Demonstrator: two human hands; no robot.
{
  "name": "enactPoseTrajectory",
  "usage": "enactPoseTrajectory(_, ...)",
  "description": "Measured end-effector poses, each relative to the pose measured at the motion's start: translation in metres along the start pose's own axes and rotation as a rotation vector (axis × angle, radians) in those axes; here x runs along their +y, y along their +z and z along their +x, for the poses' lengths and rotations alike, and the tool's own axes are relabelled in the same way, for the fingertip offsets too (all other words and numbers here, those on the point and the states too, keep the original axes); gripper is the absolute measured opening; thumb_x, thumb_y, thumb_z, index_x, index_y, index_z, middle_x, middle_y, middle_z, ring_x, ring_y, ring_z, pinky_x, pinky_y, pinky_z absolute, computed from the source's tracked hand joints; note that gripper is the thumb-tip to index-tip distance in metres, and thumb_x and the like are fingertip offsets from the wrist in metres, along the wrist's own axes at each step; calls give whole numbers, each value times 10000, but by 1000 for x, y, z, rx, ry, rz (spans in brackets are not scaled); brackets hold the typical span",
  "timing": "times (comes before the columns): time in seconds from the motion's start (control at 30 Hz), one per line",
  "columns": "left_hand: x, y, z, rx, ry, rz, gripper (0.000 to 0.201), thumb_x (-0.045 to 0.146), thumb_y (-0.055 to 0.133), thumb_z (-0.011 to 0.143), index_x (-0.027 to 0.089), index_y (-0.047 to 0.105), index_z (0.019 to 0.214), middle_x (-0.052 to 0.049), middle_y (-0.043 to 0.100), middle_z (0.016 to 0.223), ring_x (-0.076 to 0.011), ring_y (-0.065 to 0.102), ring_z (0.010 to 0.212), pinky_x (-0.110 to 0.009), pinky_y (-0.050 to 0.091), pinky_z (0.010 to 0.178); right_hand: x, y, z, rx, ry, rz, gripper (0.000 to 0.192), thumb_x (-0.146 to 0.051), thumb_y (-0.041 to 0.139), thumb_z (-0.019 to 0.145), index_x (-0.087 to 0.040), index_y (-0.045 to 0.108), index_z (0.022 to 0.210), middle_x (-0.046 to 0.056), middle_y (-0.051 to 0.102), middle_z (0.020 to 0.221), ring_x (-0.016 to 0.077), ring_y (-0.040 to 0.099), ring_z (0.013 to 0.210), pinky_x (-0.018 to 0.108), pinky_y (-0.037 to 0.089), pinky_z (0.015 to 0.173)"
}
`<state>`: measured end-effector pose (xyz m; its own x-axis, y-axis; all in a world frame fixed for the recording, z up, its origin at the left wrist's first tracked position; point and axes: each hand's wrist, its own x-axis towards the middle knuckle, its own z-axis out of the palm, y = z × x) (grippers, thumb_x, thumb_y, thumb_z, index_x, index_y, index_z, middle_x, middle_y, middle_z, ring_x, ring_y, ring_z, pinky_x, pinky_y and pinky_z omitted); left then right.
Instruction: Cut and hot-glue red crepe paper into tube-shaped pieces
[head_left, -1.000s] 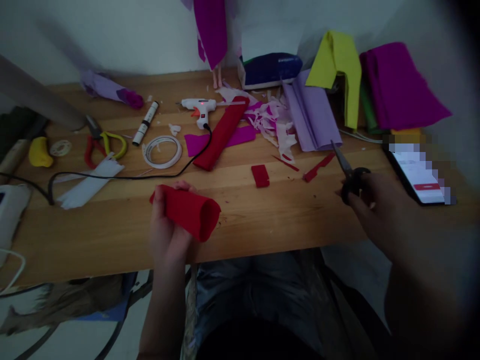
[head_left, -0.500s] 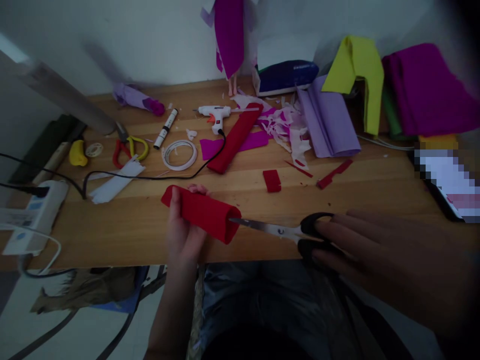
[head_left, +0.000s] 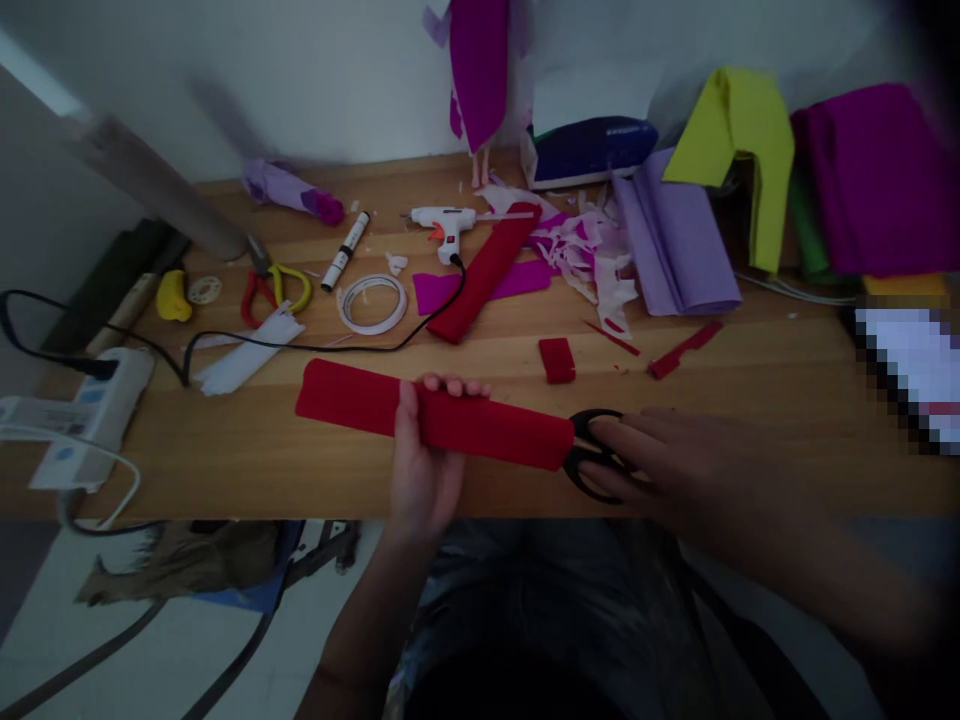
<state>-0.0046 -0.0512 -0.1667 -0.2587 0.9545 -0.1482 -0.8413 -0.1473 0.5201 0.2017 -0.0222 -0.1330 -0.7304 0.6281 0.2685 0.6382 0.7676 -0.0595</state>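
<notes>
A long, flattened red tube (head_left: 502, 428) of soft felt-like or paper-like material lies across my left hand (head_left: 426, 470). The thumb presses on its front while the fingertips curl over its far edge. My right hand (head_left: 675, 462) has its fingers through the black handles of a pair of scissors (head_left: 596, 412). The blades are hidden inside the tube's right end, with the handles close up against that opening. Whether the blades are spread cannot be seen. Beyond the tube, a small red scrap (head_left: 556, 360) and a jagged red offcut (head_left: 684, 350) rest on the wooden table (head_left: 315, 480).
A glue gun (head_left: 448, 225), another red roll (head_left: 487, 275), tape (head_left: 343, 305), a marker (head_left: 345, 252) and pliers (head_left: 262, 262) lie farther back. An iron (head_left: 592, 150) stands by the wall. A black cord (head_left: 337, 348) crosses from the power strip (head_left: 124, 400). A phone (head_left: 907, 350) lies right.
The scissors have slid left, deep into the red tube, so the blades no longer show. My left hand has shifted right along the tube, which now appears longer and flatter.
</notes>
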Motion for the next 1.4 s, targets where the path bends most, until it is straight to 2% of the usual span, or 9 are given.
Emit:
enactPoseTrajectory(0.23, -3, -2, -2, -21, -47, -15, 251, 412, 550, 921, 184, 623, 848, 23, 606, 808, -97, 633, 832, -278, 507, 950, 4, 15, -8, 88, -14, 91, 349, -397, 447, 964, -180, 605, 741, 29, 604, 599, 143, 535, 517, 297, 290, 504)
enactPoseTrajectory(0.5, -20, 2, -3, -10, 5, 213, 191, 359, 675, 840, 203, 569, 811, 47, 543, 750, -81, 575, 715, -282, 499, 905, -3, 41, -6, 152, -20, 194, 134, -309, 577, 906, -176, 589, 904, 25, 667, 709, 159, 612, 603, 284, 400, 553)
enactPoseTrajectory(0.63, -28, 3, -2, -24, 18, 237, 232, 379, 647, 857, 186, 554, 769, 43, 523, 723, -77, 565, 680, -264, 511, 842, -14, 57, -9, 46, 230, 509, 207, -315, 609, 871, -198, 546, 1030, 36, 686, 832, 164, 645, 690, 266, 468, 579)
enactPoseTrajectory(0.73, -29, 3, -1, -12, 10, 230, 246, 387, 626, 870, 182, 553, 756, 42, 510, 707, -75, 557, 657, -248, 517, 803, -27, 62, -12, -14, 392, 699, 194, -335, 612, 865, -224, 544, 1009, 18, 651, 816, 140, 595, 624, 252, 467, 537)
enactPoseTrajectory(0.97, -23, 11, -2, 12, -76, 270, 308, 458, 602, 870, 188, 513, 752, 51, 452, 637, -76, 501, 572, -234, 506, 701, -62, 61, -7, 183, 667, 1062, 143, -321, 644, 840, -219, 589, 922, -31, 566, 668, 98, 527, 531, 198, 453, 461)
enactPoseTrajectory(1.07, -21, 17, 0, 87, -146, 304, 329, 502, 553, 887, 193, 506, 784, 44, 465, 637, -97, 538, 609, -270, 516, 748, -71, 65, -5, 343, 684, 951, 124, -264, 673, 821, -221, 600, 911, -32, 586, 688, 84, 504, 519, 195, 450, 467)
enactPoseTrajectory(1.17, -19, 21, 2, 105, -169, 316, 335, 517, 535, 893, 194, 509, 805, 37, 480, 648, -108, 558, 640, -287, 517, 775, -73, 72, -6, 474, 550, 737, 167, -200, 704, 793, -221, 615, 933, -14, 632, 759, 87, 516, 554, 223, 484, 536)
enactPoseTrajectory(1.27, -16, 20, 3, 94, -165, 321, 339, 523, 528, 895, 194, 512, 813, 35, 483, 652, -111, 562, 650, -295, 517, 789, -70, 77, -7, 469, 450, 697, 190, -180, 714, 785, -221, 625, 948, -9, 649, 756, 98, 535, 573, 237, 494, 548)
enactPoseTrajectory(1.4, -17, 12, 0, 18, -117, 298, 328, 502, 553, 889, 192, 513, 789, 42, 471, 646, -98, 536, 619, -298, 514, 809, -70, 80, -6, 467, 542, 756, 138, -218, 691, 804, -220, 626, 926, -14, 640, 717, 108, 558, 549, 235, 496, 505)
